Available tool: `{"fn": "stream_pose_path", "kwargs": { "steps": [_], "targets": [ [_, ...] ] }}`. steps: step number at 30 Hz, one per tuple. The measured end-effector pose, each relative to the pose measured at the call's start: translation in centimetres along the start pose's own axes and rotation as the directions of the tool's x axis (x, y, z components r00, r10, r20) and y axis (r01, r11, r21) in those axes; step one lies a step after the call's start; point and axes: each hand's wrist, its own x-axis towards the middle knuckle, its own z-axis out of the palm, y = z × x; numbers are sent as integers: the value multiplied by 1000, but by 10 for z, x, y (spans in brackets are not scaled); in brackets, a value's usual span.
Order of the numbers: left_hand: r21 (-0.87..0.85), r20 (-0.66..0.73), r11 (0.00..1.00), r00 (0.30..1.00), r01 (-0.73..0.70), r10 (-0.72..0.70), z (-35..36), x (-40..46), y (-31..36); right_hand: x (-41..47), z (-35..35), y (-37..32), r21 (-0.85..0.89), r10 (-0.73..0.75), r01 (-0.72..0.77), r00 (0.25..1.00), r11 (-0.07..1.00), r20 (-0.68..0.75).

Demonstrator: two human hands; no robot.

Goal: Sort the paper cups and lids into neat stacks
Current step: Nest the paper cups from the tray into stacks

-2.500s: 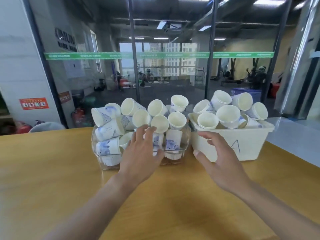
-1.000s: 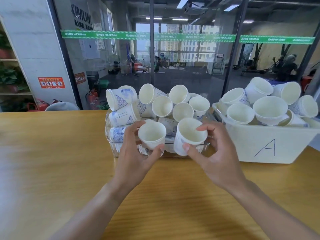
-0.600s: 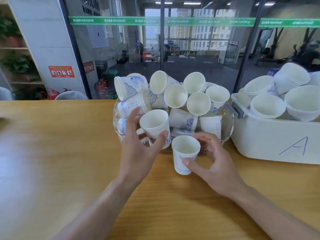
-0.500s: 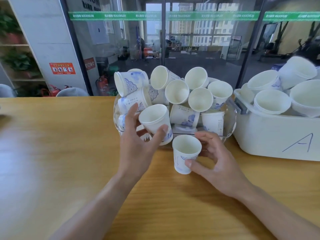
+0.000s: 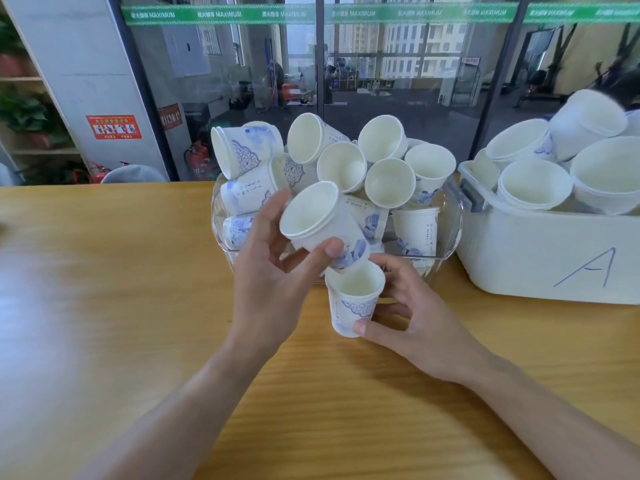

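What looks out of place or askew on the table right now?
Nothing spilled or damaged. The cups in the clear bin and the white tub marked A lie heaped at all angles, unsorted. The left hand holds a tilted cup above the upright cup in the right hand, not yet nested.

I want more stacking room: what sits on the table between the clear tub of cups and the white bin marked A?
Nothing: the head view shows only a narrow bare gap between the clear tub and the white bin.
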Motion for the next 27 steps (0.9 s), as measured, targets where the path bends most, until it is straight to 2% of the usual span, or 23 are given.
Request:
{"fn": "stream_pose_path", "kwargs": {
  "steps": [7,14,22,27],
  "targets": [
    [207,137,976,990,-61,32,4,-10,-8,1,-5,0,12,-6,6,1000,1000,-2],
    [339,322,941,941,-15,-101,-1,-11,-25,1,-9,4,-4,-25,25,998,1000,-58],
    [421,413,907,887,18,-209,-2,-13,-33,3,-12,5,3,-10,11,990,1000,-139],
    [424,426,904,892,-49,-152,-1,-14,-29,1,-13,0,14,-26,30,971,999,-239]
  ]
}}
